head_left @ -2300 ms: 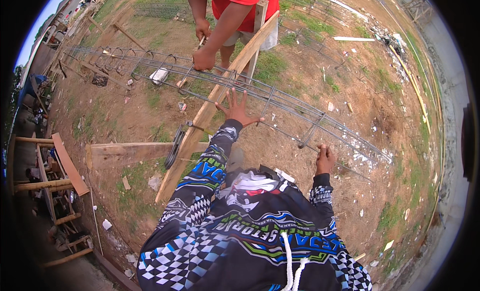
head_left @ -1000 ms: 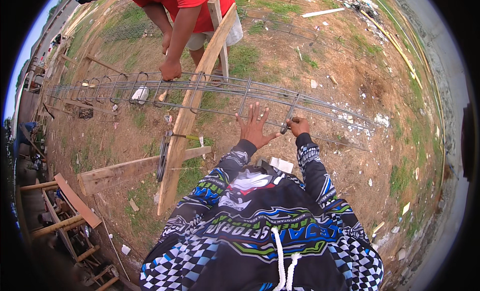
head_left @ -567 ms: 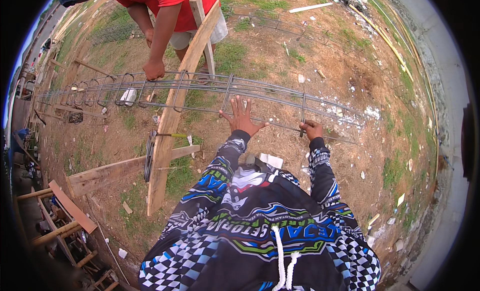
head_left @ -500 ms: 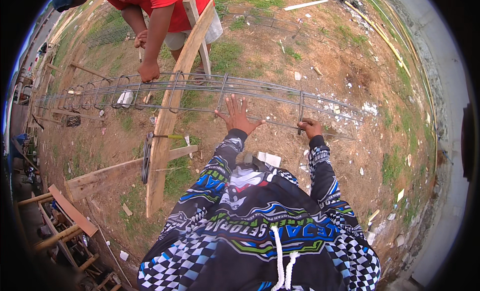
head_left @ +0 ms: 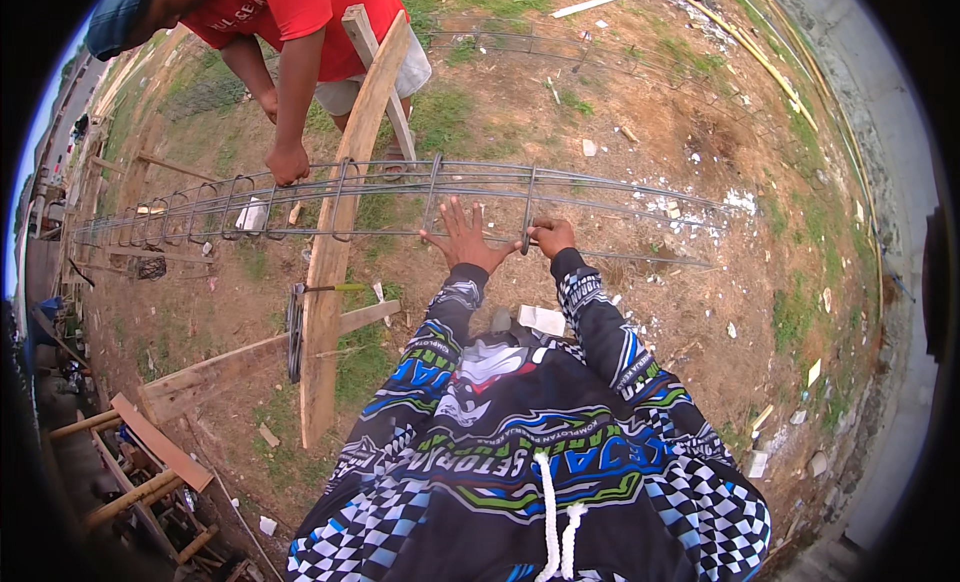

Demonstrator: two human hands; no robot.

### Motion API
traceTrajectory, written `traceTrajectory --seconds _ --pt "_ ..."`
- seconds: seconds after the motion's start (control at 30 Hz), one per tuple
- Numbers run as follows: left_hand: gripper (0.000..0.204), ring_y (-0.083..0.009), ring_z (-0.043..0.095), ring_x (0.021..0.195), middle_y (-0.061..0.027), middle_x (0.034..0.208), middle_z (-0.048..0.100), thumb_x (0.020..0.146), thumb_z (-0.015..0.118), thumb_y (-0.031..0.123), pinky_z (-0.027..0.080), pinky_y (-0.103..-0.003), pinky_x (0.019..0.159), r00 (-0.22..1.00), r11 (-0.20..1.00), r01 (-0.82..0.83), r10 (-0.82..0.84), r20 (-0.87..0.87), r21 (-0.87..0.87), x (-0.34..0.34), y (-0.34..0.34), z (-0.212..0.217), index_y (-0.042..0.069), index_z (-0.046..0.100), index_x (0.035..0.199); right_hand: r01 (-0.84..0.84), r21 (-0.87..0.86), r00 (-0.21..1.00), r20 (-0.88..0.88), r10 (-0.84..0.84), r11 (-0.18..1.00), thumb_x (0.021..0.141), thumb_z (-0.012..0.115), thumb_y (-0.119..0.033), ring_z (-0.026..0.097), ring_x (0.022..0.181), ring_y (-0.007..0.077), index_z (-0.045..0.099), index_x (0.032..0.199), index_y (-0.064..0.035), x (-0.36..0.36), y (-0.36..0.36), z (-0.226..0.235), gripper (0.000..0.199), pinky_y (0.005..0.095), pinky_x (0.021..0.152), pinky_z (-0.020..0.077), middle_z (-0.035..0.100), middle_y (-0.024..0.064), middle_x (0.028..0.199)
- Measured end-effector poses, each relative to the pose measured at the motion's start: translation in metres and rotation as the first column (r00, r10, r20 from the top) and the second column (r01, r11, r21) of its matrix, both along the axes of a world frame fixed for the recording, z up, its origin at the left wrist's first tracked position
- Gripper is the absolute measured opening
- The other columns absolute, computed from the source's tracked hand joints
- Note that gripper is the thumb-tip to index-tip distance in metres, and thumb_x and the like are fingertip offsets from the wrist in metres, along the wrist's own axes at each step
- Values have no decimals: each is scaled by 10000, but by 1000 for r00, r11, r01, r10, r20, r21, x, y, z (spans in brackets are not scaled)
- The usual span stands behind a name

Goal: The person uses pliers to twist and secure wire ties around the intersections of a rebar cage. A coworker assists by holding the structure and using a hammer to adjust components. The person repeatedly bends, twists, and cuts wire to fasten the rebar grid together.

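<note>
A long rebar cage point(head_left: 610, 201) lies across in front of me, its parallel steel bars passing through several bent stirrups. My left hand point(head_left: 466, 240) has its fingers spread over the near bar. The thumb and little finger reach toward the stirrups on either side, like a span. My right hand point(head_left: 551, 238) pinches the lower end of a rectangular stirrup point(head_left: 529, 202), which stands crosswise on the bars. That stirrup is right beside my left thumb. Another stirrup point(head_left: 433, 194) stands by my left little finger. Farther left, a co-worker's hand point(head_left: 287, 165) rests on the cage's far side.
A wooden plank point(head_left: 322, 332) props the cage, with a yellow-handled tool point(head_left: 342, 287) and wire loops point(head_left: 295, 320) on it. The co-worker in a red shirt point(head_left: 262, 12) bends over the far side. A concrete edge point(head_left: 880, 142) runs along the right; timber point(head_left: 150, 482) lies lower left.
My right hand has slid the stirrup leftward along the bars, up to my left thumb. My left hand stays spread at nearly the same place. The co-worker leans a little lower.
</note>
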State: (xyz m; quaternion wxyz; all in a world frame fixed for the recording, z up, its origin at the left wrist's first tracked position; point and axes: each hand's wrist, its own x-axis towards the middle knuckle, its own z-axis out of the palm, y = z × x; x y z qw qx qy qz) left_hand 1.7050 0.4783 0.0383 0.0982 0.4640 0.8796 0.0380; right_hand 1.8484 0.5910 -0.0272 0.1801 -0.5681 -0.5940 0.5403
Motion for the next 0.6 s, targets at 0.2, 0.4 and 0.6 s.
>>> traceTrajectory --seconds 0.2,0.4,0.6 --pt "1175 -379 -78 1447 -191 1574 15 594 484 905 -126 -766 977 1000 1000 3 -3 0 10 3 -2 -2 144 326 1476 -24 -43 995 -94 20 999 779 736 -144 658 932 238 669 1083 54 7 -6 16 369 332 822 507 687 181 1022" --pt "934 -375 -27 1452 -169 1574 70 718 598 720 -115 -728 1018 998 958 45 -54 23 284 1 -17 -11 125 428 1418 143 38 958 -257 -129 989 839 707 -236 660 862 183 677 1040 23 17 -8 36 329 301 788 497 705 130 932" --pt "517 -357 466 1208 -219 1283 497 799 690 447 340 -536 978 961 826 -263 175 215 499 -51 -115 3 91 627 1169 345 222 895 -369 -249 912 930 616 -239 543 690 78 679 886 -20 98 -23 61 232 247 700 415 627 19 696"
